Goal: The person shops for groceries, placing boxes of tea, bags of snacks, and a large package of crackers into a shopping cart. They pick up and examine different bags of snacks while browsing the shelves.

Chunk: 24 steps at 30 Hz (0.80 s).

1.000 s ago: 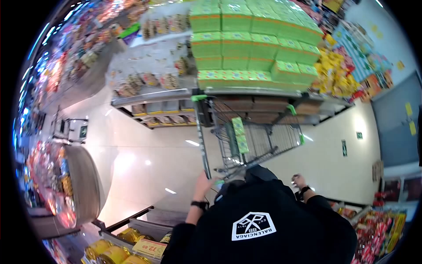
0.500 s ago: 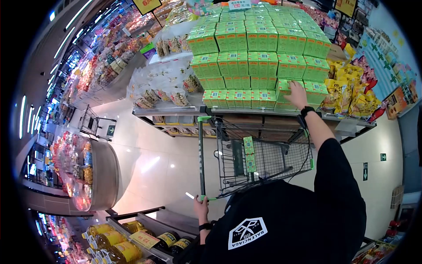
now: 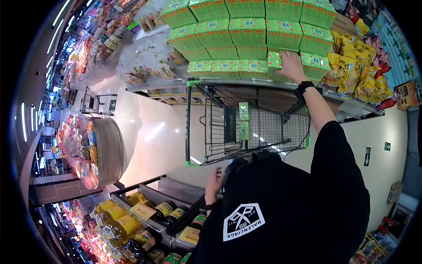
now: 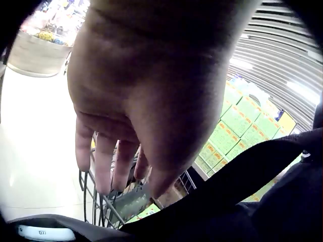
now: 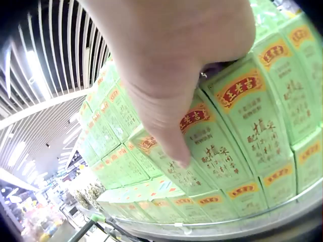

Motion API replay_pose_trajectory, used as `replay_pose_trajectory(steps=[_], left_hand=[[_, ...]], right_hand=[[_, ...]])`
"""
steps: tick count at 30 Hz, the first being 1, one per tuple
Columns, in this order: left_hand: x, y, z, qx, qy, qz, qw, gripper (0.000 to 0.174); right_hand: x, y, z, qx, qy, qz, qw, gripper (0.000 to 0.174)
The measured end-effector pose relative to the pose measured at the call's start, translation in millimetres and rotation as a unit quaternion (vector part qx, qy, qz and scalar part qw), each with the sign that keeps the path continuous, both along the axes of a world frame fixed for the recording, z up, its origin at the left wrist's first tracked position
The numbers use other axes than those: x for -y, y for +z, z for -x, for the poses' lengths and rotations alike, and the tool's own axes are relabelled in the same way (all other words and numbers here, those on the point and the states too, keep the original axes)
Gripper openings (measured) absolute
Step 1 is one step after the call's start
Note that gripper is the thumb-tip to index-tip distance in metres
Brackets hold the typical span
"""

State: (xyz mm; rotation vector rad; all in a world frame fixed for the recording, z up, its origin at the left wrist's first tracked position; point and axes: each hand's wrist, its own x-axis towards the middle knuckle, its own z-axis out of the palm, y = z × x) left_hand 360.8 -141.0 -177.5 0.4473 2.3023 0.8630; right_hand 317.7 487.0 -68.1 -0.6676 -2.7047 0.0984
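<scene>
My right hand [image 3: 292, 68] grips a green pack of drink cartons [image 3: 273, 64] at the front of a stacked display. In the right wrist view the thumb [image 5: 169, 136] lies against the printed front of the pack [image 5: 214, 151]; its other fingers are hidden behind the hand. My left hand [image 3: 214, 182] hangs loose beside my body with nothing in it, close to the shopping cart [image 3: 281, 134] and apart from its handle [image 3: 188, 123]. Fingers [image 4: 103, 161] hang down relaxed in the left wrist view. Green cartons [image 3: 244, 121] lie in the cart beside a dark panel.
Yellow snack bags [image 3: 351, 72] flank the green stack on the right, clear bags of dried goods [image 3: 149, 59] on the left. Oil bottles [image 3: 125, 226] fill a shelf behind me. A round candy stand [image 3: 107, 152] and another cart [image 3: 91, 102] stand at left.
My left hand has let go of the cart handle and dropped back. Earlier my right hand was low by my side; it then reached the green pack. The cart has swung squarer to the shelf.
</scene>
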Motion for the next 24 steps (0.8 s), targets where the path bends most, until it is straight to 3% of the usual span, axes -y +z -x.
replay_pose_trajectory(steps=[5,7,9,13,15,17,18,20,21,23,24], left_hand=[[-41,33,31,-0.039,-0.036,0.021,0.998,0.046],[-65,51,47,-0.073,-0.063,-0.019,0.995,0.048],[-88,56,63,-0.076,-0.063,-0.048,0.994,0.05],[-147,93,82,-0.053,-0.09,-0.107,0.989,0.054],[-180,96,86,-0.006,-0.091,-0.084,0.992,0.061],[-206,87,81,0.15,0.004,-0.276,0.949,0.075],[-217,92,80,0.228,0.01,-0.316,0.921,0.081],[-221,72,76,0.32,0.069,-0.377,0.867,0.067],[-220,69,73,0.35,0.101,-0.38,0.85,0.062],[-211,81,66,0.367,0.168,-0.333,0.852,0.061],[-203,76,65,0.296,0.146,-0.327,0.886,0.065]], right_hand=[[1,4,-6,-0.009,0.021,0.033,0.999,0.079],[15,18,-16,0.001,0.046,0.044,0.998,0.077],[33,13,-32,-0.081,0.081,0.048,0.992,0.079],[106,11,-60,-0.189,0.015,0.252,0.949,0.079],[139,-11,-66,-0.24,0.009,0.453,0.858,0.077],[170,-18,-72,-0.231,0.007,0.701,0.675,0.073],[185,-24,-74,-0.229,0.002,0.703,0.673,0.073],[212,-37,-75,-0.153,-0.01,0.788,0.597,0.067],[225,-43,-75,-0.157,-0.017,0.787,0.596,0.067],[238,-49,-74,-0.128,-0.032,0.78,0.612,0.062],[243,-37,-76,-0.129,-0.031,0.835,0.535,0.062]])
